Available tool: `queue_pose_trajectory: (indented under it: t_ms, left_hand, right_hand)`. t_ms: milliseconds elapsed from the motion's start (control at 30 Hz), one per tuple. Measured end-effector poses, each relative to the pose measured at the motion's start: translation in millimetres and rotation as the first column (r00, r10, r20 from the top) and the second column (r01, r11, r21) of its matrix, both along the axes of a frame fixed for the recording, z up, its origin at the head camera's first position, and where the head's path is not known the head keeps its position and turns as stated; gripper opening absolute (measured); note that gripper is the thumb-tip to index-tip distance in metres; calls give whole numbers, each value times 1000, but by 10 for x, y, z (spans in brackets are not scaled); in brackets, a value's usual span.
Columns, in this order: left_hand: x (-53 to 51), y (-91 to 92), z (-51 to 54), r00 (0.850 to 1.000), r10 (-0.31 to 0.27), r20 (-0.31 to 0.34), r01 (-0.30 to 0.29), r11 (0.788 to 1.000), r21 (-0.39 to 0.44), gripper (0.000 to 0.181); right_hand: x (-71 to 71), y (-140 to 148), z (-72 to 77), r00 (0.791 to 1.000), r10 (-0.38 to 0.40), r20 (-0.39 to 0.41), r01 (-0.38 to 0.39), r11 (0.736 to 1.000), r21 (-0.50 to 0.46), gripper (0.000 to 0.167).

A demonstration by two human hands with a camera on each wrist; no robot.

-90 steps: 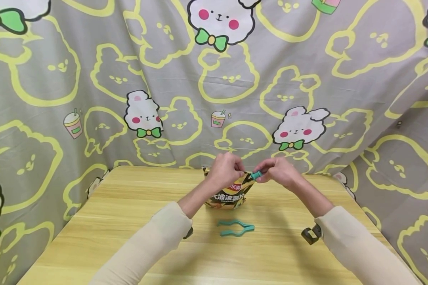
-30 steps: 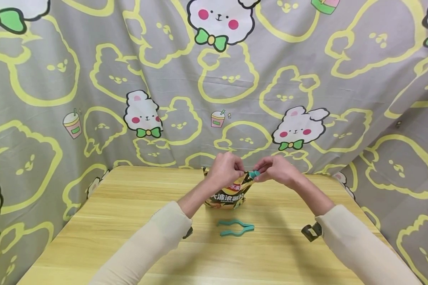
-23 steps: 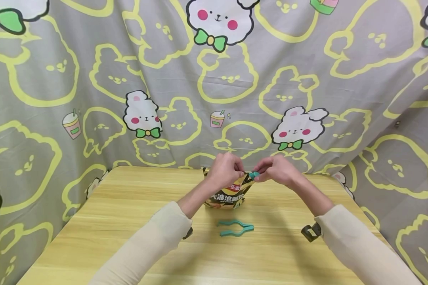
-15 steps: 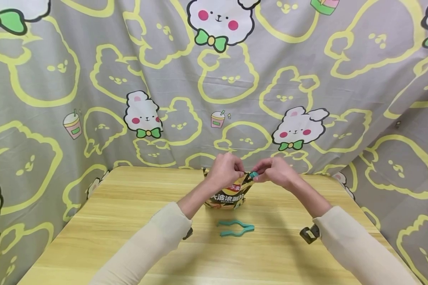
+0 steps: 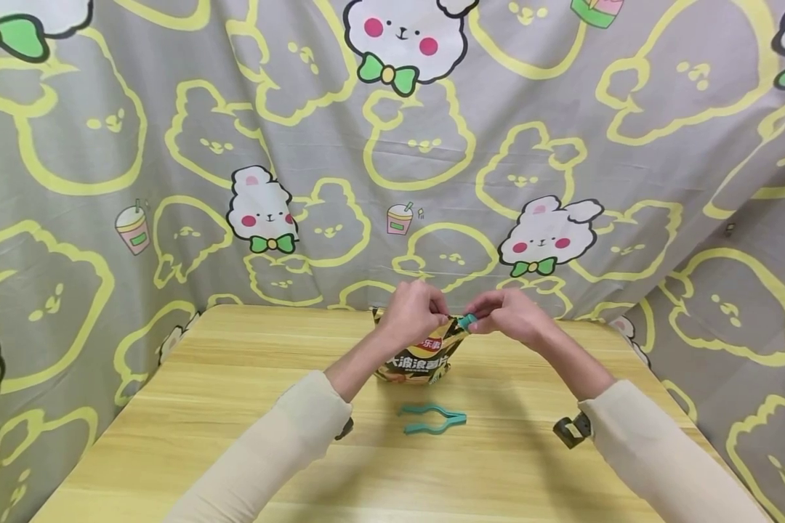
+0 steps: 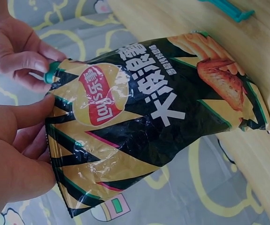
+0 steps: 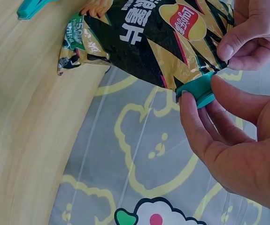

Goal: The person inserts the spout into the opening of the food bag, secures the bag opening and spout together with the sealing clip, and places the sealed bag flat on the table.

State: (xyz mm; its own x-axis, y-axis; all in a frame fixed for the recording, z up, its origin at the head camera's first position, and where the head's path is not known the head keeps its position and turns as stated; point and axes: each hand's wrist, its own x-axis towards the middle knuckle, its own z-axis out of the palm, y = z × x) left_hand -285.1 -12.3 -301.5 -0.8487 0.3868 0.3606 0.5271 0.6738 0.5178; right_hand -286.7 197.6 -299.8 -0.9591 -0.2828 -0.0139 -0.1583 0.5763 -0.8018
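Note:
A black and gold chip bag [image 5: 419, 363] stands upright near the table's back edge. My left hand [image 5: 413, 309] pinches its top edge, and in the left wrist view the thumb and fingers of the left hand [image 6: 17, 140] hold the bag [image 6: 144, 103] by that edge. At the bag's top right corner, my right hand [image 5: 513, 316] grips a teal clip [image 5: 467, 322]. The right wrist view has the clip [image 7: 198, 90] across the corner of the bag [image 7: 149, 44], between the thumb and fingers of the right hand [image 7: 238, 136].
A second teal clip [image 5: 434, 419], its arms spread apart, lies on the wooden table [image 5: 235, 407] in front of the bag. Behind the table hangs a grey curtain [image 5: 327, 145] with yellow and white cartoon figures.
The right hand and its clip have shifted very slightly at the bag's corner, and a little more of the clip shows than half a second ago. The left hand keeps its hold.

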Motion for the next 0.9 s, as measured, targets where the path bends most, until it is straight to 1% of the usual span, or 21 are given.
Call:
queue_pose_trajectory:
  t_ms: [233,400,567,900]
  left_hand:
    - [6,-1,-1,1000,-3,2,3,1000,2,7]
    - [9,-2,-3,1000,-1,12,1,1000,11,7]
    - [11,0,-5,1000,-2,6,2,1000,9,8]
    - [11,-2,-10,1000,-8,8,8,1000,10,8]
  right_hand:
    - [5,16,8,999,16,31,-15,999,-29,27]
    - [12,24,21,1000,24,18,-24,1000,-4,28]
    - [25,26,30,1000,24,9,-24,1000,18,28]
    - [26,46,27,1000,30,-1,-30,999,18,29]
